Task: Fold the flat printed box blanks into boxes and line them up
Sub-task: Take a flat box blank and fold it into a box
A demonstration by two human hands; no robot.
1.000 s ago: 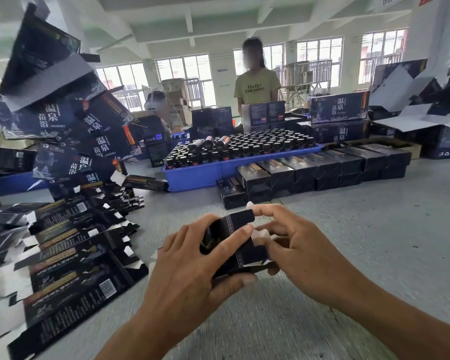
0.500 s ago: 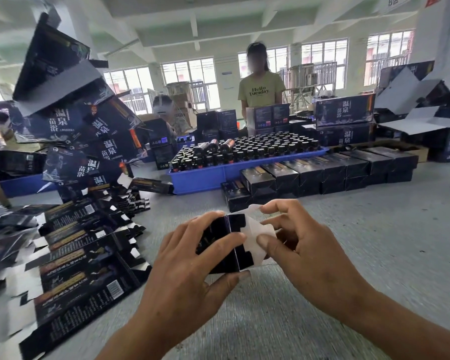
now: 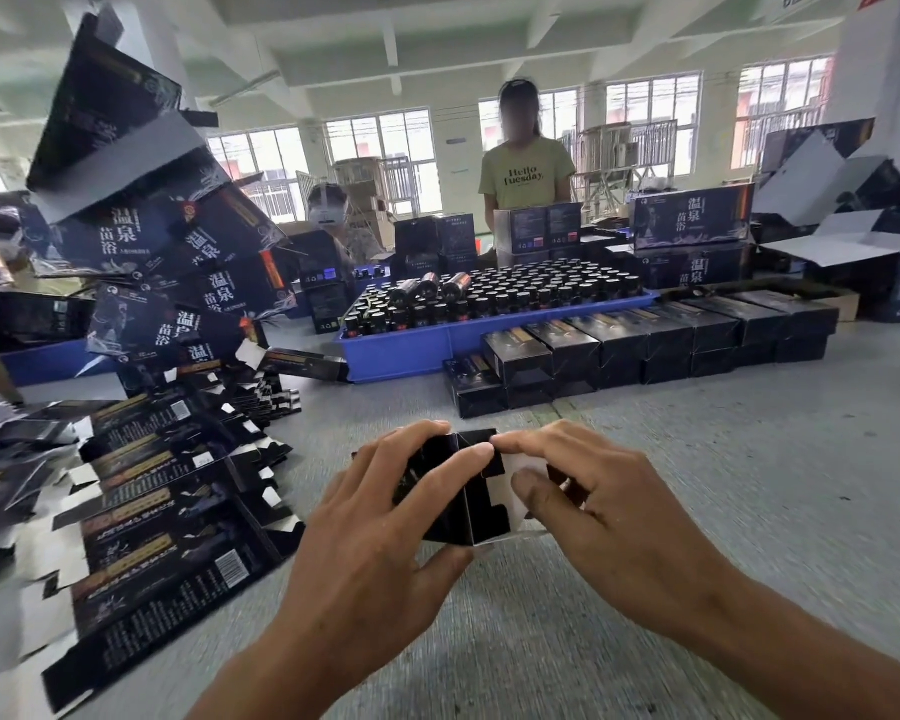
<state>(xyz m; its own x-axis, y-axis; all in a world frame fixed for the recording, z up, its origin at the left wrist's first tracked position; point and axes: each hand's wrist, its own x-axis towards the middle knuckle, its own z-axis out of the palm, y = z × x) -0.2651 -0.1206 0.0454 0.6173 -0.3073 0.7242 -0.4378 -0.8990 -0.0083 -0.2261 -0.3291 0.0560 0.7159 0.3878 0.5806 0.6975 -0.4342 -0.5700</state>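
Note:
A small black printed box (image 3: 476, 511), partly folded, is held just above the grey table in front of me. My left hand (image 3: 380, 517) grips its left side, fingers over the top and thumb underneath. My right hand (image 3: 593, 501) pinches the white end flap on its right side between forefinger and thumb. Flat black box blanks (image 3: 141, 517) lie fanned out in a pile at my left. A row of folded black boxes (image 3: 645, 340) is lined up beyond my hands, in front of a blue tray.
The blue tray (image 3: 411, 350) holds several dark bottles. Larger printed cartons (image 3: 178, 262) are heaped at the left and stacked at the back right. A person in a yellow-green shirt (image 3: 526, 174) stands behind the tray; a second person sits at the left of that one.
The white end flap that stood open has been pressed down toward the box by my right fingers. Both hands and the box sit slightly lower and closer together.

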